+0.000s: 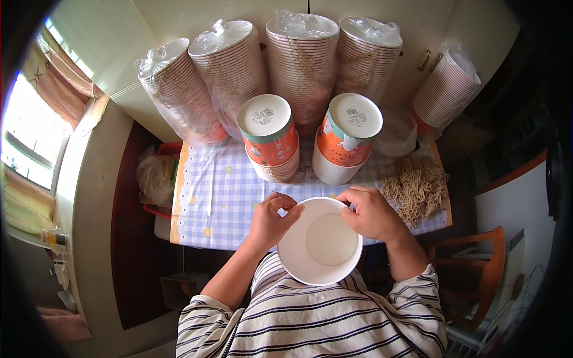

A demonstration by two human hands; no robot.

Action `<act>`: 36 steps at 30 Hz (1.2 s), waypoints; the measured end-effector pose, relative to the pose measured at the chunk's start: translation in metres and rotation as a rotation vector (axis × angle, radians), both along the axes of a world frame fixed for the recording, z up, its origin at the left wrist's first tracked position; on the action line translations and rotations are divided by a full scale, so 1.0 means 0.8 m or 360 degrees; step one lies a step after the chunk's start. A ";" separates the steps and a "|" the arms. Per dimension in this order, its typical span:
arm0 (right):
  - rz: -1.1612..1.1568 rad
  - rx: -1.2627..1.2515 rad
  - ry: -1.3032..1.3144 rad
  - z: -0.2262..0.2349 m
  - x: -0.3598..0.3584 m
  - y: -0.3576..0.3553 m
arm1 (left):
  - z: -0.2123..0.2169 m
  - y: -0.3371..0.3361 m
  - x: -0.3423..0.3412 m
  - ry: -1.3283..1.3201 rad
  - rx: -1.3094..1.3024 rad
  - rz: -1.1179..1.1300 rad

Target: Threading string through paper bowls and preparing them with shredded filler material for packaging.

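The white paper bowl (320, 240) serves as the landmark: it is held open side up over the near edge of the table (203, 203), partly above the person's striped shirt (310, 322).

Far left of the bowl, a bright window with a curtain (36, 131) curves along the rim of the view. Closer, off the table's left edge, a crumpled clear bag (154, 179) lies in a red bin. Between that edge and the bowl, the checked tablecloth lies bare, the widest open patch on the table.

The left hand (271, 221) grips the bowl's left rim, fingers curled narrow with the thumb over the lip. Beyond the bowl, toward the wall, two short stacks of orange-patterned cups (271, 140) stand upside down side by side, with a narrow gap between them. Behind these, five tall bagged sleeves of cups (301, 59) lean against the wall, filling the table's far edge.

The right hand (373, 213) pinches the bowl's right rim, fingers bent close together on the lip. Just right of this hand, a pile of tan string handles (418, 188) spreads to the table's right edge. Farther right and lower, a wooden chair (477, 280) stands off the table's corner.
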State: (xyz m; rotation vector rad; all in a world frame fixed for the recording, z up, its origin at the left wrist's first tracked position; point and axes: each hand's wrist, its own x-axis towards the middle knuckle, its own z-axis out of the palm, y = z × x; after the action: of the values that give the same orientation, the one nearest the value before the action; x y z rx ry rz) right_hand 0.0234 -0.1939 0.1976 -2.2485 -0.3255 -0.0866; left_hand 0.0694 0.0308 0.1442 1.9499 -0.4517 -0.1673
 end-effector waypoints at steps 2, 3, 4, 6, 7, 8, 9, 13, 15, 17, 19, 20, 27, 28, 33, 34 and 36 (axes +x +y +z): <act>-0.0012 -0.0003 -0.0012 -0.001 0.001 0.001 | 0.002 -0.003 -0.003 0.0186 0.0091 0.0095; -0.0014 -0.0002 -0.0011 -0.002 0.001 0.000 | 0.000 -0.002 -0.003 0.0187 0.0093 0.0093; -0.0013 -0.0014 -0.0011 -0.002 0.001 -0.001 | -0.004 -0.001 -0.003 0.0110 0.0113 0.0082; -0.0014 -0.0025 -0.0010 -0.004 0.002 -0.002 | -0.006 0.000 -0.004 0.0034 0.0135 0.0068; -0.0018 -0.0015 0.0002 -0.005 0.002 -0.002 | -0.005 0.000 -0.005 0.0061 0.0171 0.0079; -0.0021 -0.0006 0.0014 -0.006 0.003 -0.002 | -0.006 0.000 -0.006 0.0088 0.0207 0.0089; -0.0022 -0.0005 0.0013 -0.008 0.003 -0.002 | -0.009 0.001 -0.006 0.0087 0.0207 0.0089; -0.0061 0.0010 0.0034 -0.012 0.007 -0.005 | -0.024 0.003 -0.004 0.0151 0.0129 0.0085; -0.0056 0.0018 0.0027 -0.015 0.008 -0.006 | -0.022 -0.001 -0.002 0.0185 0.0077 0.0082; -0.0069 0.0031 0.0068 -0.020 0.008 -0.005 | -0.012 -0.007 0.001 0.0194 0.0270 0.0142; -0.0068 0.0014 0.0041 -0.023 0.009 -0.002 | -0.015 -0.010 0.001 0.0050 0.0324 0.0167; -0.0067 -0.0003 0.0014 -0.024 0.009 -0.001 | -0.018 -0.010 0.001 -0.0094 0.0378 0.0190; -0.0069 -0.0015 0.0062 -0.026 0.006 0.000 | -0.038 -0.008 0.001 -0.0700 0.0514 0.0203; -0.0076 -0.0019 0.0038 -0.029 0.006 0.000 | -0.038 -0.008 0.001 -0.0756 0.0522 0.0198; -0.0096 -0.0034 0.0000 -0.035 0.008 -0.002 | -0.039 0.002 -0.002 -0.0336 0.0188 0.0278; -0.0096 -0.0038 0.0031 -0.036 0.011 -0.003 | -0.046 0.008 -0.001 -0.0127 0.0045 0.0352; -0.0098 -0.0043 0.0062 -0.041 0.017 -0.008 | -0.079 0.024 0.010 0.0059 -0.0005 0.0468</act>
State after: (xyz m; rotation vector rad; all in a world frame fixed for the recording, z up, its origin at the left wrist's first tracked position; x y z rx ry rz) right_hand 0.0369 -0.2000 0.1644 -2.2844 -0.2379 -0.0711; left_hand 0.0772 0.0498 0.0814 1.9819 -0.1375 -0.0136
